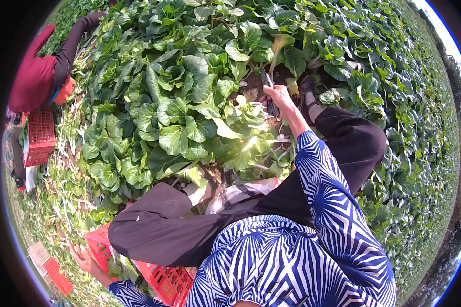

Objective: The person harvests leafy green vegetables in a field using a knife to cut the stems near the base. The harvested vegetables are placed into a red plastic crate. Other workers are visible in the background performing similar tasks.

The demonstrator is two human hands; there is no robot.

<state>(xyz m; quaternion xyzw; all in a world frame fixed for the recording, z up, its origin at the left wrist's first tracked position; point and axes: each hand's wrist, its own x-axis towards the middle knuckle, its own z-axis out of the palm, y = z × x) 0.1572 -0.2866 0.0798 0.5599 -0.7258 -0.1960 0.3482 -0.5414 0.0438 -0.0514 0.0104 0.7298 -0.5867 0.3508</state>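
My right hand (281,100) is closed around a dark knife (268,81), its far end pointing into the leafy greens. A pale-stalked leaf (278,48) rises just beyond the knife. Below the hand, cut stalks and loose yellow-green leaves (249,147) lie on the soil between my feet. At the lower left, my left hand (85,261) reaches out beside a red plastic crate (169,282), fingers apart and nothing visible in them. Leafy greens (123,267) are inside that crate, which my thigh and torso partly hide.
Dense leafy greens (399,146) stand in front and to the right. At the left, another person in a dark red top (34,82) bends over a second red crate (41,132). Trimmed leaves litter the ground (67,180), and more crates (57,274) stand at the lower left.
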